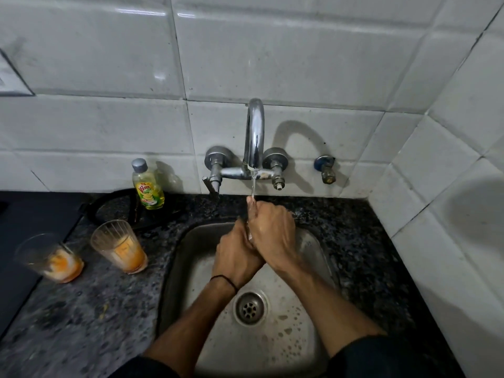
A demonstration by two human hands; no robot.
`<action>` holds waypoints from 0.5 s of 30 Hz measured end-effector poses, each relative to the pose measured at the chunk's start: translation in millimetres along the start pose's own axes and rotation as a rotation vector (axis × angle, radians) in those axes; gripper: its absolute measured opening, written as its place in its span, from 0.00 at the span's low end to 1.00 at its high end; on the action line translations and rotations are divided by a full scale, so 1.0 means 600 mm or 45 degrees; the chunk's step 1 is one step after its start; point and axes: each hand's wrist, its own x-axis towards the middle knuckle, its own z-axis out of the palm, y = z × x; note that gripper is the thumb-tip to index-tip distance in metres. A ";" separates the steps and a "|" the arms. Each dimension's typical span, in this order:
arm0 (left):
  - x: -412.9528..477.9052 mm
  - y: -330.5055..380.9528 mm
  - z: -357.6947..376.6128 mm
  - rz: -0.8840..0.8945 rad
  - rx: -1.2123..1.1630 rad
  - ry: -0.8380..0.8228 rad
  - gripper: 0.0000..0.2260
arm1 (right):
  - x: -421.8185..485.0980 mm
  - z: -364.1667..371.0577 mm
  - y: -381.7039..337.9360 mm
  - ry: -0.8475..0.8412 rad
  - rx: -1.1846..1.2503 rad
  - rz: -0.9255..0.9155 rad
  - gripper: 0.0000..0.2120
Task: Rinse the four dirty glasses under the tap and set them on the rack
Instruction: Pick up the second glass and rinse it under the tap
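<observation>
I am holding both hands together over the sink (313,249), right under the thin stream of water (253,184) that is running from the tap (255,132). My right hand (272,230) is lying over my left hand (236,255), the two pressed against each other, with the water falling on the raised fingertips (251,203). Something shiny is glinting in the gap between my palms, but I cannot tell whether I am gripping a glass there or only rubbing my hands together. A dark band (225,279) is sitting on my left wrist. Below my wrists the drain (249,308) is showing in the wet steel basin. To my left, on the speckled dark desk (81,323), two dirty glasses are standing upright with orange residue: the nearer glass (120,245) just beside the sink's edge, the farther glass (50,259) well to its left. Behind them a bottle of yellow dish soap (147,185) is standing against the tiled wall (272,50).
</observation>
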 end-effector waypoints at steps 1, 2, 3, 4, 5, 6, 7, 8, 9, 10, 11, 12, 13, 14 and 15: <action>0.006 -0.003 -0.013 -0.087 -0.290 -0.239 0.18 | 0.005 0.005 0.009 -0.028 0.177 0.017 0.24; 0.009 -0.005 -0.028 -0.179 -0.653 -0.491 0.16 | 0.005 0.009 0.018 -0.037 0.419 0.018 0.23; 0.010 -0.007 -0.041 -0.261 -0.900 -0.684 0.13 | 0.005 0.011 0.024 -0.020 0.634 0.014 0.24; 0.010 -0.008 -0.049 -0.281 -0.936 -0.749 0.12 | 0.006 0.016 0.029 -0.013 0.750 0.025 0.26; 0.009 -0.008 -0.050 -0.243 -0.776 -0.675 0.13 | 0.006 0.019 0.028 -0.026 0.737 0.051 0.26; 0.008 -0.005 -0.045 -0.171 -0.429 -0.514 0.16 | 0.007 0.019 0.023 -0.056 0.617 0.098 0.24; 0.008 -0.004 -0.033 -0.093 -0.009 -0.279 0.20 | 0.008 0.018 0.014 -0.086 0.417 0.137 0.22; 0.002 0.000 -0.024 -0.007 0.282 -0.047 0.21 | 0.009 0.019 0.003 -0.093 0.210 0.170 0.21; -0.006 0.002 -0.014 0.085 0.334 0.128 0.21 | 0.010 0.019 -0.007 -0.071 0.083 0.169 0.20; -0.010 -0.002 -0.007 0.125 0.227 0.170 0.21 | 0.012 0.022 -0.014 -0.044 0.041 0.149 0.20; -0.009 -0.011 -0.004 0.096 0.039 0.117 0.21 | 0.015 0.024 -0.019 -0.036 0.063 0.136 0.20; -0.005 -0.020 -0.013 0.021 -0.219 -0.022 0.21 | 0.016 0.025 -0.019 -0.054 0.160 0.104 0.21; 0.000 -0.028 -0.025 -0.084 -0.513 -0.235 0.20 | 0.017 0.026 -0.014 -0.103 0.340 0.046 0.23; 0.000 -0.034 -0.039 -0.185 -0.869 -0.504 0.17 | 0.015 0.028 -0.007 -0.175 0.568 -0.001 0.24; -0.001 -0.041 -0.049 -0.274 -1.092 -0.716 0.13 | 0.012 0.028 -0.002 -0.246 0.780 -0.014 0.25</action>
